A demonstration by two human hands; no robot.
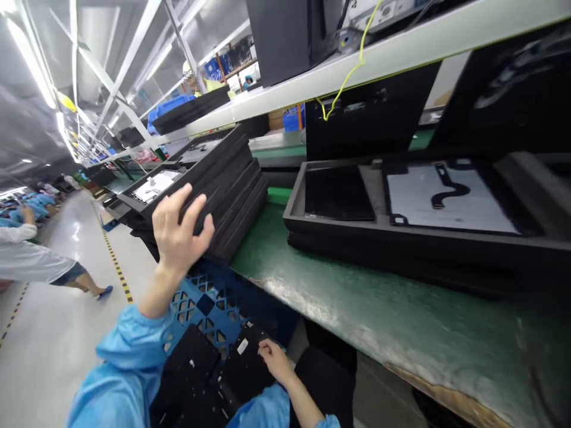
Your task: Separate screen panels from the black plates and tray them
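My left hand [181, 232] is raised with its fingers spread and nothing in it, in front of a stack of black foam trays [241, 196]. Low in the view, my right hand [275, 361] has its fingers curled against the edge of a flat black panel [247, 365] with a small white label. That panel lies beside another black panel [190, 362] in a blue plastic crate [207, 304] with a lattice wall. The undersides of the panels are hidden.
A green workbench [312, 279] has a worn front edge. On it stands a foam tray [292, 208] holding a black screen [339, 193] and a silver panel [450, 196] with a dark ribbon cable. A yellow wire [345, 86] hangs above. A person [40, 255] walks in the aisle at left.
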